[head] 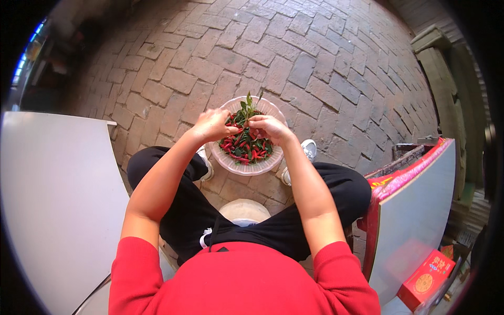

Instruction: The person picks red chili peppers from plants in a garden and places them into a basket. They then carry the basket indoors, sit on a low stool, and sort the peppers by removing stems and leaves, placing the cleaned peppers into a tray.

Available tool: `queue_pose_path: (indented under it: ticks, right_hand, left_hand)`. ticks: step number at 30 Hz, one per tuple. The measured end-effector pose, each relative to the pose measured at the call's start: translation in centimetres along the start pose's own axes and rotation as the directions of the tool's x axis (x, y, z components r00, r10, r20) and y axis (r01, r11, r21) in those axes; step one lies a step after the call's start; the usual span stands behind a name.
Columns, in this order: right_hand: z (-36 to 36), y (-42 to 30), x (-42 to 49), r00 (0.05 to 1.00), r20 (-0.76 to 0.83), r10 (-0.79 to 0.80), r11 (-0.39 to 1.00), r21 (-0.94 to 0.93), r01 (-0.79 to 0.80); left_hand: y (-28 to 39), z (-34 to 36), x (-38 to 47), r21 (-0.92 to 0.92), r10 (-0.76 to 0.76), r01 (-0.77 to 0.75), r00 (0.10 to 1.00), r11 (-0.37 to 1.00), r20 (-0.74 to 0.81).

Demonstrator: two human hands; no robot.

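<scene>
A round white plastic basket (246,169) sits on the brick floor between my feet. Inside it lie many red chili peppers (245,155) mixed with green leaves and stems. My right hand (269,128) pinches a leafy green sprig (248,107) above the basket, its leaves pointing away from me. Close by on the left, my left hand (214,124) hovers over the basket's left side, palm down, thumb and fingers bent towards the sprig. Red shows at its fingertips, but whether a pepper is held there cannot be made out.
Herringbone brick paving (220,59) spreads around the basket. A pale flat panel (55,189) stands at my left. At my right is another board (417,212) with a red-and-pink covering, and a red printed box (427,279) beside it. White shoes (309,149) flank the basket.
</scene>
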State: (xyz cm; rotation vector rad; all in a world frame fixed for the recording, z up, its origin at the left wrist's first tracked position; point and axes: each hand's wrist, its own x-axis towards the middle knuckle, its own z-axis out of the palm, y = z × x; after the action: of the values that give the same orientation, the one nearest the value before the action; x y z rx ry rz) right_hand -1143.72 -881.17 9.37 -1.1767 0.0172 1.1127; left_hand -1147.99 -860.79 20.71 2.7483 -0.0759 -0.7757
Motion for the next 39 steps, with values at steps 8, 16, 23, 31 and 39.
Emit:
queue_pose_path:
  ticks: [8,16,23,31,39]
  right_hand:
    - [4.3,-7.5,-8.1,0.995,-0.048,-0.088,0.923,-0.379,0.063]
    - [4.0,-3.6,-7.4,0.964,-0.181,-0.195,0.940,-0.315,0.131]
    - [6.1,-7.2,-7.8,0.983,-0.182,-0.007,0.984,0.173,0.040]
    - [7.1,-7.7,-7.6,0.890,-0.302,-0.343,0.937,-0.041,0.347]
    - [1.6,-6.4,-4.3,0.678,-0.576,-0.456,0.869,-0.124,0.479]
  left_hand:
    - [1.2,2.6,0.6,-0.468,0.292,-0.370,0.928,0.803,-0.233]
    - [3.6,3.0,-1.1,-0.110,0.245,-0.270,0.949,0.957,-0.200]
    - [3.8,0.8,-2.1,-0.206,0.272,-0.341,0.914,0.917,-0.300]
    - [5.2,-1.3,-2.9,-0.183,0.256,-0.343,0.890,0.921,-0.378]
    - [5.6,0.6,-1.1,-0.385,0.211,-0.356,0.905,0.851,-0.370]
